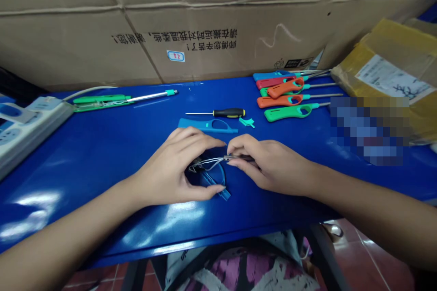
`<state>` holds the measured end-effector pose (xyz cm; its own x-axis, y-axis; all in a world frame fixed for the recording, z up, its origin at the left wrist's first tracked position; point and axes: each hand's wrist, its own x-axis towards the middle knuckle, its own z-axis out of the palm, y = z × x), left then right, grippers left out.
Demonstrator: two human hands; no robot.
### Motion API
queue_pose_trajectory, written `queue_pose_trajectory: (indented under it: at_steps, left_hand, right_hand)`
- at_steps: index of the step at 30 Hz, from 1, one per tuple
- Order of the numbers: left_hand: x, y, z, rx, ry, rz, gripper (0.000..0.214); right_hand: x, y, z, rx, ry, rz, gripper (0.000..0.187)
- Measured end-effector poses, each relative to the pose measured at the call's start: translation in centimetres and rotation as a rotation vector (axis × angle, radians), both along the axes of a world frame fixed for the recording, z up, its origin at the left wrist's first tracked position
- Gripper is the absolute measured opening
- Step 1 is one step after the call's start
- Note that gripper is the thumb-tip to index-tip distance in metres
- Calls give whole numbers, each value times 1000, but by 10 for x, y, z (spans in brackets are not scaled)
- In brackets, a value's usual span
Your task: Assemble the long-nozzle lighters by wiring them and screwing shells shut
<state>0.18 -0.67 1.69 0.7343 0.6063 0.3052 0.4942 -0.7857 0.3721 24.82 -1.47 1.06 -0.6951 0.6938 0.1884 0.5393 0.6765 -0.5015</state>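
My left hand [167, 163] curves around one half of a blue lighter casing [223, 193] low over the table, thumb against its narrow end. Its grip end is hidden under my palm. Thin white wires [211, 160] run from inside it to a slim metal tube [226, 158]. That tube is pinched between the thumb and fingers of my right hand [269, 163]. Just beyond my fingers lies the other blue casing half [201, 125], with a small turquoise trigger piece [247, 122] beside it. A black and yellow screwdriver [228, 112] rests behind them.
Several assembled lighters [288, 112] in different colours lie at the back right, beside a taped carton [375, 54]. An opened green lighter [102, 102] is at left near a white power strip [37, 120]. A large cardboard box [191, 22] walls off the blue table's [102, 145] back edge.
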Motion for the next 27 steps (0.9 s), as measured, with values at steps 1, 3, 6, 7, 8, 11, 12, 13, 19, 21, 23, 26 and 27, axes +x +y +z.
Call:
queue_pose_trajectory:
  at_steps: [1, 3, 6, 7, 8, 11, 12, 13, 19, 21, 23, 26, 27]
  left_hand:
    - [-3, 3, 1, -26, 54, -33, 69]
    - [-7, 8, 0, -81, 122, -79, 76]
    - [-11, 13, -3, -133, 128, -138, 67]
    - [-11, 14, -3, -137, 126, -145, 62]
    - [-11, 14, -4, -132, 127, -142, 59]
    - [-9, 13, -4, -103, 111, -85, 47]
    - [-8, 12, -4, -97, 99, -58, 40]
    - [-8, 11, -4, -90, 88, -29, 33]
    - [-5, 3, -5, 25, 146, 92, 21]
    - [-3, 0, -6, 54, 157, 116, 20]
    - [-2, -1, -6, 70, 157, 140, 19]
    - [-1, -2, -6, 67, 160, 173, 18]
    - [0, -2, -6, 56, 167, 183, 17]
  right_hand:
    - [0, 0, 0, -6, 1, -4, 16]
    - [2, 0, 0, -15, -2, -9, 16]
    - [3, 0, -1, -25, -17, -14, 18]
    - [3, 0, -1, -26, -21, -16, 18]
    - [3, 0, -1, -27, -23, -20, 18]
    - [2, 0, 0, -38, -25, -25, 19]
    - [2, 0, 0, -44, -26, -24, 19]
    - [2, 0, 0, -48, -28, -23, 19]
    - [1, 1, 3, -76, -31, -25, 16]
    - [1, 1, 3, -77, -25, -23, 14]
    - [1, 1, 4, -64, -18, -28, 13]
    - [0, 1, 5, -27, -19, -40, 15]
    - [0, 1, 5, -12, -26, -36, 16]
